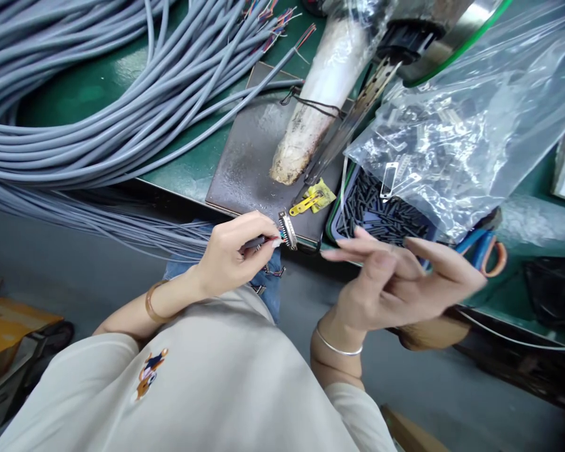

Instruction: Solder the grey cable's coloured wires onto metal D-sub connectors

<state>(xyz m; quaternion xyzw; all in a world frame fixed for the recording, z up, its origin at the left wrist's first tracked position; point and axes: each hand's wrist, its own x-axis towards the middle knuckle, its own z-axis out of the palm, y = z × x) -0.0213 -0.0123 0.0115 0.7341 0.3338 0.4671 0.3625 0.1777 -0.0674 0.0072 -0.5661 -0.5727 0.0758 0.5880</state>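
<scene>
- Left hand (233, 254): wrist bent, fingers curled, thumb and forefinger pinched shut on the end of a grey cable (258, 242), just at the desk (188, 166) edge.
- Cable end carries a small metal connector (287, 230) with coloured wires going into it; connector sticks out past the fingertips, just in front of the dark metal plate (252, 157).
- Bangle on left wrist; forearm comes up from the lap.
- Right hand (405, 282): raised off the desk, palm turned inward, fingers spread and loosely extended to the left, holding nothing visible. Thin bracelet on the wrist.
- Right hand sits near the connector but apart from it, in front of the tray.
- Tray (333, 220), green-rimmed, at desk edge: filled with small black tube pieces (376, 210).
- Clear plastic bag (461, 125) lies over the tray's far side: holds small metal connector shells, partly blurred.
- Yellow clip (311, 199) lies on the plate next to the tray.
- White wrapped cylinder (317, 100) slants down onto the plate.
- Big bundle of grey cables (98, 94) covers the desk's left side, spilling over the edge.
- Orange-handled scissors (487, 248) to the right of the hand, partly hidden.
</scene>
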